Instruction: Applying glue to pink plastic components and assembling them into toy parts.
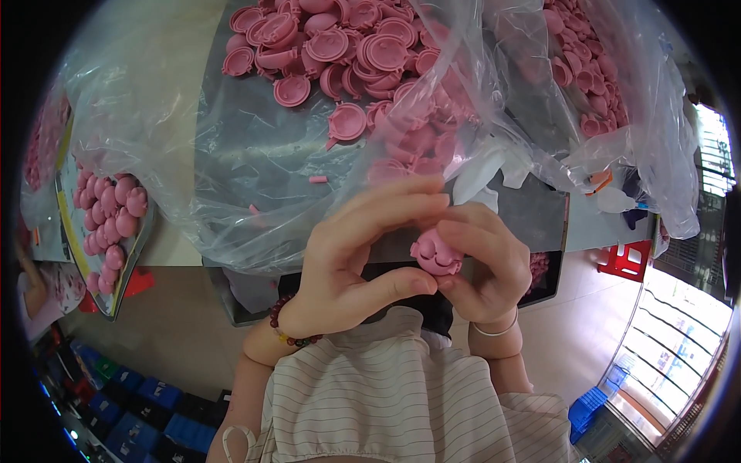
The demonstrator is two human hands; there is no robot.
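A small round pink plastic shell with curved slots in its face and small tabs at its rim is between my hands, above the table's near edge. My right hand pinches it from the right with thumb and bent fingers. Curled round from the left, my left hand has its thumb tip at the shell's lower edge and its fingertips above it. The far side of the shell and some of the fingertips are hidden. Beyond my hands lies a heap of pink plastic shell halves on grey sheeting.
Clear plastic bags drape over the table, one with more pink parts at far right. Pink round pieces sit in a tray at left. A dark bin is below the table edge. A red crate stands at right.
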